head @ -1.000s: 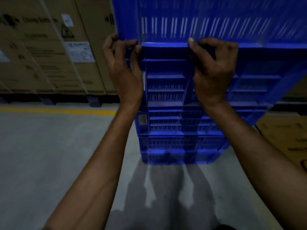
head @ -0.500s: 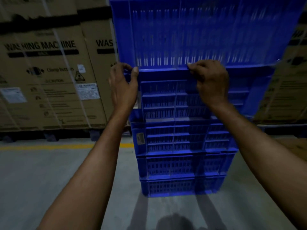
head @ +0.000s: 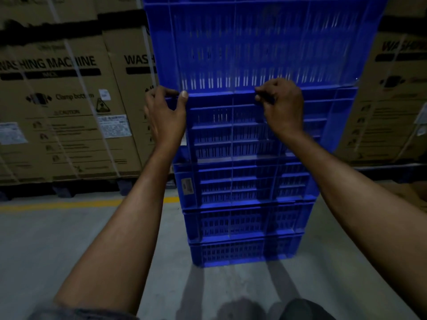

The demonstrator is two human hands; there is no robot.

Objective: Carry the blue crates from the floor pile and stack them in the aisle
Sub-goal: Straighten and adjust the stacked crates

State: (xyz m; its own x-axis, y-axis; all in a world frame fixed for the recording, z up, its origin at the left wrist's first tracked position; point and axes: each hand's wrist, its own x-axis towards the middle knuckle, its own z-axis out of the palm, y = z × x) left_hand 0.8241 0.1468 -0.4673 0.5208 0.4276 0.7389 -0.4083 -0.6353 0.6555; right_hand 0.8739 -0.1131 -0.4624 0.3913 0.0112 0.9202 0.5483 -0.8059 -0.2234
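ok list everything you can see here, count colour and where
top crate: one, blue, above the stack, held at its lower edge
stacked crates: at least four, blue, on the floor mid-frame
cardboard boxes: several, brown, printed WASHING MACHINE, behind the stack left and right
pallets: count unclear, dark, under the boxes
floor line: one, yellow, in front of the left boxes
floor: one, grey, all around the stack
left hand: one, grips the top crate's edge near its left corner
right hand: one, grips the same edge near the middle
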